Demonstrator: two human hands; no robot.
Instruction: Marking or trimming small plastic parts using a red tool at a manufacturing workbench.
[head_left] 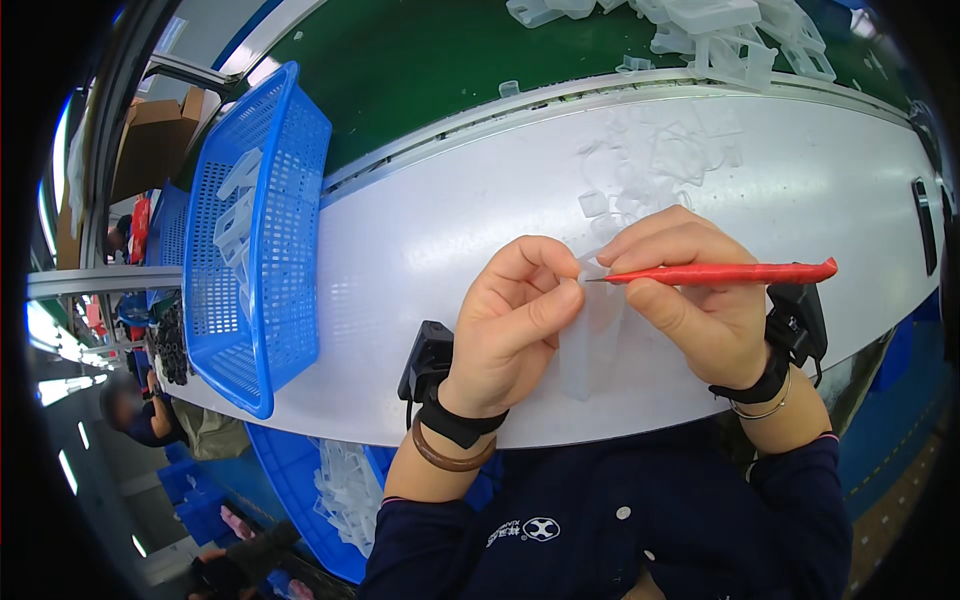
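Note:
My left hand [515, 325] pinches a translucent white plastic part [575, 365] between thumb and fingertips. The part hangs down between my hands, above the white table, and my fingers hide its upper end. My right hand [725, 325] is closed round a slim red-handled trimming knife [740, 273]. The handle lies nearly level, its butt end sticking out to the right. Its thin dark tip points left and is at the upper end of the part, close to my left thumb. Whether the tip touches the plastic is hard to make out.
Clear plastic scraps [690, 155] lie on the white table [400, 300] beyond my hands. A tall blue basket [290, 340] with translucent parts stands at left. More parts [715, 50] sit on the green belt [420, 60] behind. A blue bin [275, 470] of parts is below the table's left edge.

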